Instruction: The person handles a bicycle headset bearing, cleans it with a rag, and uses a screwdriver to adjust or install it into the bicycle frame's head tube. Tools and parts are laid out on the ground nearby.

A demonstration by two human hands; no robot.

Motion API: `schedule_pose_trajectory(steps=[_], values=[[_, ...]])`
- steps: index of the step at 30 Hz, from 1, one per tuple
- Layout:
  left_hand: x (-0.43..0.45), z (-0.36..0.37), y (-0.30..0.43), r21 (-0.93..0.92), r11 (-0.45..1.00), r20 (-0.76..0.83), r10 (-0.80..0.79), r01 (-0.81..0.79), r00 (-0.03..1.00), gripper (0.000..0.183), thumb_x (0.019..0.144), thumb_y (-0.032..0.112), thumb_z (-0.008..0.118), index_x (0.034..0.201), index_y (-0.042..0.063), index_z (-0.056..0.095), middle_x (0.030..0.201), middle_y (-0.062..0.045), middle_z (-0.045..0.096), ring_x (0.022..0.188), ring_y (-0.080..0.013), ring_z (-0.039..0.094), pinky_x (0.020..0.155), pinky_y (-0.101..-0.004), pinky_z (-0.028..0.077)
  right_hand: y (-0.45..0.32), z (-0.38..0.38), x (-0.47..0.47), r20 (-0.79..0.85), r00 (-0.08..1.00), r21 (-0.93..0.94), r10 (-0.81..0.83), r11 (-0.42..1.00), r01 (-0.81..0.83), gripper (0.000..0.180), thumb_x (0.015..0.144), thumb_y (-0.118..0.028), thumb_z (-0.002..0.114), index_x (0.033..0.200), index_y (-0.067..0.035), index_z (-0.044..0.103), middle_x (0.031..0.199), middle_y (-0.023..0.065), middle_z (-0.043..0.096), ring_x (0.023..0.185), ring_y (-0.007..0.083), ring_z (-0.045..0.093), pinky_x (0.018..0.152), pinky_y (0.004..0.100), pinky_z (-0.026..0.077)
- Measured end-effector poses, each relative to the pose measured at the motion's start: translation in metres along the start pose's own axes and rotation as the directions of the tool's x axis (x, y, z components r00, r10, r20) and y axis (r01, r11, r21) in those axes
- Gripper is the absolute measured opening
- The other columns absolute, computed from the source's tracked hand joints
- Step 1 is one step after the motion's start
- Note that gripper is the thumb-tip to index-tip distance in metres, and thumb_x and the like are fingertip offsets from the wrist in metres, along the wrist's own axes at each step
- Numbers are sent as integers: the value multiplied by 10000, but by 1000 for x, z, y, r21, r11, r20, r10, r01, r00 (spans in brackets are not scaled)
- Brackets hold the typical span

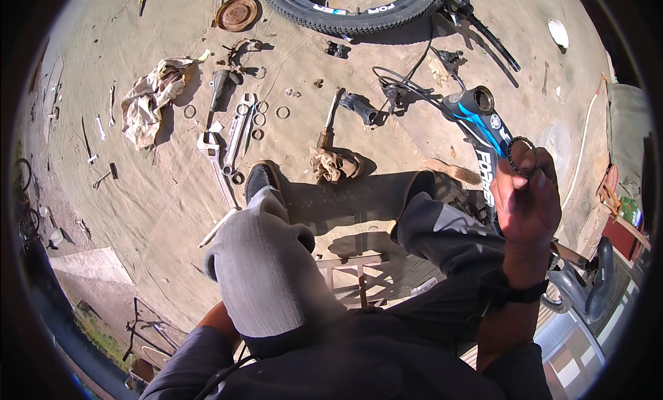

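Between its fingertips my right hand (528, 198) pinches a thin ring, which looks like a caged ball bearing (523, 157). Just beyond it is the open head tube (485, 100) of a blue, black and white bicycle frame (483, 161), which leans by my right leg. My left hand is out of view; only the left forearm shows, down beside my left thigh. Before me on the ground cloth lie an adjustable wrench (217, 167), a combination wrench (239, 130), several small rings (283, 112), a screwdriver (331, 117) and a crumpled rag (334, 164).
A bicycle wheel (357, 26) with a fork (492, 34) lies at the far side. Cables and a brake lever (396, 91) trail near the frame. A larger rag (155, 102) and small wrenches (111, 105) lie left. A wooden-handled brush (456, 171) is by my right shoe.
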State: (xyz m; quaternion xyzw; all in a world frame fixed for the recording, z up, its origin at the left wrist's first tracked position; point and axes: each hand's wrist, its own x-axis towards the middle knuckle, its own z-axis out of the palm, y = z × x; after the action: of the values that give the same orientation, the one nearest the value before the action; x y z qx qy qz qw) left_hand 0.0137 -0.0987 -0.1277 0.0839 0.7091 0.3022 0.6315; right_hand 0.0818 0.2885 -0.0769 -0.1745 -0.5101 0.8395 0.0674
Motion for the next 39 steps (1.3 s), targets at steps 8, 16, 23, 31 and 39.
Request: schedule_pose_trajectory(steps=[8, 16, 23, 31, 39], values=[[-18, 9, -148, -14, 945, -156, -324, 326, 933, 265, 976, 215, 586, 1196, 81, 523, 963, -17, 447, 799, -134, 433, 695, -308, 338, -7, 26, -11, 36, 996, 45, -82, 996, 80, 209, 973, -222, 614, 1075, -41, 632, 872, 34, 569, 606, 135, 516, 553, 266, 375], [-104, -99, -168, -436, 894, -728, -414, 97, 546, 117, 917, 169, 643, 981, 74, 620, 592, 47, 442, 429, -68, 388, 394, -276, 293, -14, 39, -27, 85, 993, 142, -86, 987, 74, 200, 943, -182, 673, 1067, -29, 704, 803, 12, 634, 625, 114, 542, 585, 237, 412], [-148, -103, 47, -301, 486, -844, 265, -821, 466, 384, 1035, 156, 538, 1376, -22, 528, 729, 48, 456, 554, -42, 423, 484, -195, 347, 6, 59, -42, -66, 993, 123, -100, 987, 108, 176, 997, -200, 627, 1093, -63, 681, 864, 10, 626, 647, 111, 541, 561, 238, 381], [-62, 41, 149, -555, 311, -538, 573, -772, 618, 214, 981, 118, 623, 1163, 7, 636, 1026, -71, 692, 889, -149, 670, 792, -324, 575, 29, 84, -51, -215, 971, 53, -106, 991, 120, 142, 983, -212, 663, 1074, -107, 695, 882, -16, 664, 669, 101, 569, 580, 243, 426], [-26, 81, 127, -549, 410, -508, 528, -728, 681, 385, 927, 13, 663, 1308, 5, 607, 1162, -16, 679, 1039, -79, 602, 919, -257, 493, 47, 94, -40, -284, 959, 247, 8, 967, 65, 142, 976, -207, 655, 1080, -111, 661, 928, -15, 619, 797, 110, 570, 722, 258, 473]])
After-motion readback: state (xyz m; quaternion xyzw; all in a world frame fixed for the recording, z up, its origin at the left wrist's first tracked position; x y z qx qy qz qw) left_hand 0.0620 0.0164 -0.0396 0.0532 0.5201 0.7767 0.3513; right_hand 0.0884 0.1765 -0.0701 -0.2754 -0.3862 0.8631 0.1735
